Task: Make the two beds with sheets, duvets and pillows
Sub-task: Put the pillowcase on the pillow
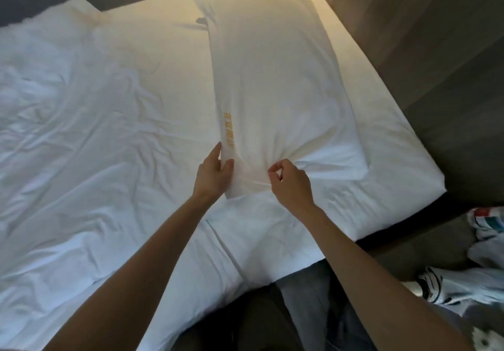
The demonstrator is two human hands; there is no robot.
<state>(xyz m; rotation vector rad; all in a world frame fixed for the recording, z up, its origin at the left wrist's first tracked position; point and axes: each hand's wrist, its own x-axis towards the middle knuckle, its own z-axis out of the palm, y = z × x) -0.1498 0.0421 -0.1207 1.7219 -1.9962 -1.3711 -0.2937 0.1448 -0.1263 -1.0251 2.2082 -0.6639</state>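
1. Both of my hands are working at the near end of the pillow [272, 77], which is lying lengthwise on the sheet [169, 58] along the right side of the bed [387, 170]
2. My left hand [214, 172] is gripping the near left corner of the white pillowcase [245, 176], with the thumb lying on top of the cloth and the forefinger stretching along its left edge; the other fingers are hiding behind the cloth, so I cannot tell how they are lying
3. My right hand [290, 184] is pinching a fold of the pillowcase between thumb and forefinger, the remaining fingers are curling into the palm, and creases are fanning out from the pinch towards the right
4. Yellow lettering [228, 129] is running along the pillowcase's left edge, just beyond my left forefinger
5. A rumpled white duvet [68, 137] is spreading over the left part of the bed
6. My legs in grey trousers [308, 304] are standing at the bed's near side, and white bags or clothes [480, 282], too blurred for me to tell which, are lying on the floor [414, 244] at the right
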